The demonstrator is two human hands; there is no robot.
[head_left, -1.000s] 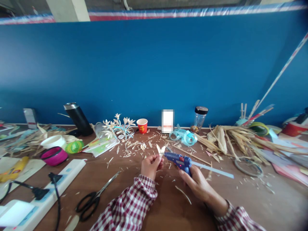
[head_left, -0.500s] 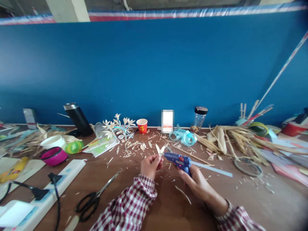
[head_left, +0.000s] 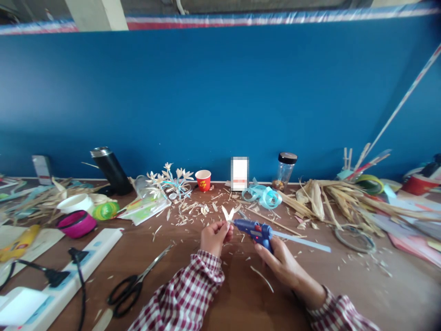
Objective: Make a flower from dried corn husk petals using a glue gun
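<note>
Between the thumb and fingers of my left hand [head_left: 216, 238] is a small pale flower [head_left: 228, 213], its petals pointing up; it looks made of dried husk. My right hand [head_left: 280, 259] is wrapped round the grip of a blue glue gun [head_left: 254, 231]. The gun's nozzle points left and meets the flower's base; whether it touches cannot be made out. A long translucent glue stick [head_left: 303, 242] juts out of the gun's back. Black-handled scissors [head_left: 134, 287] lie on the table left of my left forearm.
A white power strip [head_left: 82, 271] with plugs and cables lies at left. Farther back stand finished-looking husk flowers [head_left: 170, 179], a red paper cup [head_left: 203, 181], blue ribbon [head_left: 267, 196] and a lidded jar [head_left: 285, 170]. Dried husks [head_left: 320, 197] spread at right. Scraps litter the brown table [head_left: 248, 303].
The glue gun has shifted very slightly left, its nozzle closer to the flower's base. Both hands keep their hold.
</note>
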